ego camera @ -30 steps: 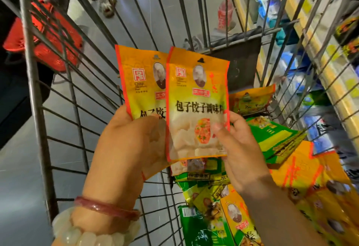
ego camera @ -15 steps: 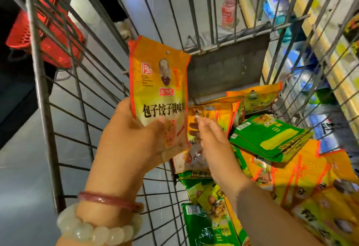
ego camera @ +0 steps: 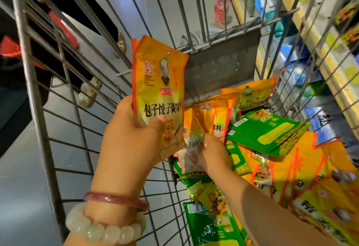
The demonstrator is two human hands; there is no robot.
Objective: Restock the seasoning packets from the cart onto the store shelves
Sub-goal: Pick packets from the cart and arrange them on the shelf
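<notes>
Gripping a small stack of orange seasoning packets (ego camera: 158, 90) upright above the wire cart (ego camera: 64, 98), the left hand (ego camera: 134, 140) clamps the stack's lower edge with the thumb across the front; a pink bangle (ego camera: 116, 200) and a pale bead bracelet (ego camera: 105, 230) circle that wrist. Just to its right and lower, the right hand (ego camera: 212, 154) reaches down into the cart, its fingers pinching the corner of another orange packet (ego camera: 196, 129) that stands tilted among the loose stock. Around that hand lies a jumbled heap: green packets (ego camera: 264, 133) fanned on top toward the right, more orange ones (ego camera: 250, 94) leaning against the cart's far wall, and blurred yellow and orange packs (ego camera: 320, 197) spilling across the near right corner. One green pack (ego camera: 206, 224) lies flat at the cart's floor beside the right forearm. A grey panel (ego camera: 219, 65) closes the far end of the cart. Beyond the bars on the right run the store shelves (ego camera: 310, 37), stocked with blue, white and green goods too blurred to identify. On the grey floor past the cart stands a pink bottle (ego camera: 220, 12). At far left, behind the bars, a person in dark clothing (ego camera: 81, 6) stands beside something red (ego camera: 62, 30).
</notes>
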